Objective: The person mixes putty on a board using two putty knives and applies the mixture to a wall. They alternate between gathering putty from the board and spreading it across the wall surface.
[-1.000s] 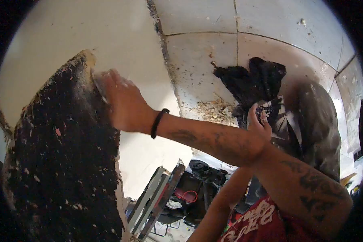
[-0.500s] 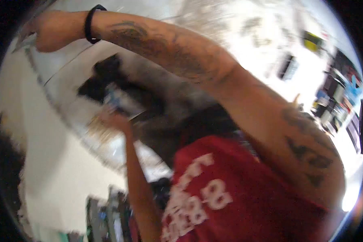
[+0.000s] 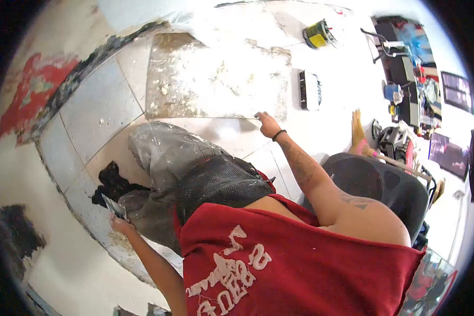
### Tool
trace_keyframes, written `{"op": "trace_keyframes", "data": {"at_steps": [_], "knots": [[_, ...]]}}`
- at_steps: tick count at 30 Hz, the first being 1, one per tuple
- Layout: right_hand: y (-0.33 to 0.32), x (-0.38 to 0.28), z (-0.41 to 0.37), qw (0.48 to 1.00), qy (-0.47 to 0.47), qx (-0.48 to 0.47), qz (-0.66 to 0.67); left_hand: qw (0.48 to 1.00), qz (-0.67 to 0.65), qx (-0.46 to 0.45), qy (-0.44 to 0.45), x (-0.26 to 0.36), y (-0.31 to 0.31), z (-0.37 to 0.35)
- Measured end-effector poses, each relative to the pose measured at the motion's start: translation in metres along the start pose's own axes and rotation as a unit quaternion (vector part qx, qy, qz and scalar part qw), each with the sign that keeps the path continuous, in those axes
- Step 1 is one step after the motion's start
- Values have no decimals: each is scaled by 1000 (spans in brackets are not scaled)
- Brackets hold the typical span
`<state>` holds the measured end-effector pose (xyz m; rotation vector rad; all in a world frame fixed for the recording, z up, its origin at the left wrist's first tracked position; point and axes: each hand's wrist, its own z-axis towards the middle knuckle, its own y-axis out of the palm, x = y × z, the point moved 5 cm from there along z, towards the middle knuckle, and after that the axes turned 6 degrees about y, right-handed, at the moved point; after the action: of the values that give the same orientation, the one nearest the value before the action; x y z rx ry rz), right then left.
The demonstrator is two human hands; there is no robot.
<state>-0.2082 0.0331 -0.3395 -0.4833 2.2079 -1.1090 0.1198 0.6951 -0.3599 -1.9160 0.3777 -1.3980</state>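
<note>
My left hand point(image 3: 122, 225), low at the left, is closed around a putty knife point(image 3: 115, 207) whose flat grey blade points up and left. Just beyond the blade, a crumpled black cloth point(image 3: 116, 184) lies on the tiles against my bent leg. My right hand point(image 3: 269, 126) reaches forward with its fingers pinched together at the near edge of a splattered sheet point(image 3: 168, 100) on the floor. Whatever these fingers hold is too small and overexposed to make out. Grey trousers point(image 3: 168, 150) with pale spots cover my folded leg.
A black and yellow bucket point(image 3: 317, 36) and a dark-and-white block-shaped item point(image 3: 309, 90) stand beyond the sheet. At my right are a black speaker-like box point(image 3: 374, 184) and a broom point(image 3: 359, 131). A patchy wall point(image 3: 63, 247) runs along the left.
My right arm has swung from the wall at far left to the floor sheet on the right. My left hand still holds the putty knife, lower now. The view has turned and sharpened.
</note>
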Motion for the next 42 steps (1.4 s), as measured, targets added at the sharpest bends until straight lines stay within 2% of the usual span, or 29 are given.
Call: {"op": "trace_keyframes", "data": {"at_steps": [1,2,5,7,9,12,15,16,17,18,19,21,22,25,26,28,31,32,33,34,35,36,37,38,39,41,42], "knots": [[-3,15,-3,999,46,7,1,992,-64,-3,-105,10,1,-13],[-5,29,-7,996,93,9,0,994,-94,-44,-14,-28,11,19],[-33,17,3,996,45,67,33,970,-218,-48,-96,7,20,-6],[-48,11,18,994,47,91,39,969,-202,-52,-131,47,16,-29],[-63,6,37,994,33,100,23,970,-186,-46,-147,58,15,-38],[-62,14,63,997,5,64,-40,976,-170,-39,-134,29,11,-24],[-33,29,71,986,-64,137,-73,971,-196,-59,-126,12,13,-24],[-24,32,69,991,14,37,-126,967,-207,-62,-132,14,14,-28],[-18,34,65,995,16,16,-99,965,-216,-67,-132,15,13,-24],[-17,36,61,997,8,4,-79,975,-166,-36,-144,15,11,-19],[-26,30,60,998,-2,-4,-58,975,-179,-19,-129,25,10,-21],[-37,34,69,998,-57,23,-30,973,-208,16,-99,47,12,-34],[-45,37,76,998,-54,32,-14,970,-185,16,-155,42,12,-31],[-60,31,84,996,-22,49,-65,978,-147,-44,-140,7,11,-11],[-51,31,80,994,-24,62,-85,979,-191,-68,-28,13,10,-16],[-39,28,73,990,-26,86,-108,977,-191,-30,-94,10,11,-16],[-47,35,85,990,-74,-31,-113,961,-221,-1,-167,24,13,-17],[-53,35,88,992,-73,-33,-98,957,-221,-1,-190,29,13,-20],[-59,37,90,995,-60,-4,-80,951,-218,-1,-218,28,13,-31],[-61,37,91,997,-46,20,-63,964,-234,-39,-122,4,13,-14],[-60,36,90,997,-32,44,-45,953,-258,-46,-151,-10,13,-9],[-48,33,84,999,0,29,-36,941,-284,-49,-177,-18,15,-7],[-42,28,75,994,-42,76,-62,929,-309,-52,-198,-19,15,-4],[-34,31,75,996,-35,45,-71,947,-290,-44,-133,17,6,-25],[-35,33,79,996,-32,19,-80,946,-294,-28,-131,27,8,-30],[-40,42,82,989,5,-91,-112,930,-334,-19,-154,30,0,-26],[-44,43,80,982,-70,-107,-135,920,-358,-22,-160,31,-2,-25]]}}
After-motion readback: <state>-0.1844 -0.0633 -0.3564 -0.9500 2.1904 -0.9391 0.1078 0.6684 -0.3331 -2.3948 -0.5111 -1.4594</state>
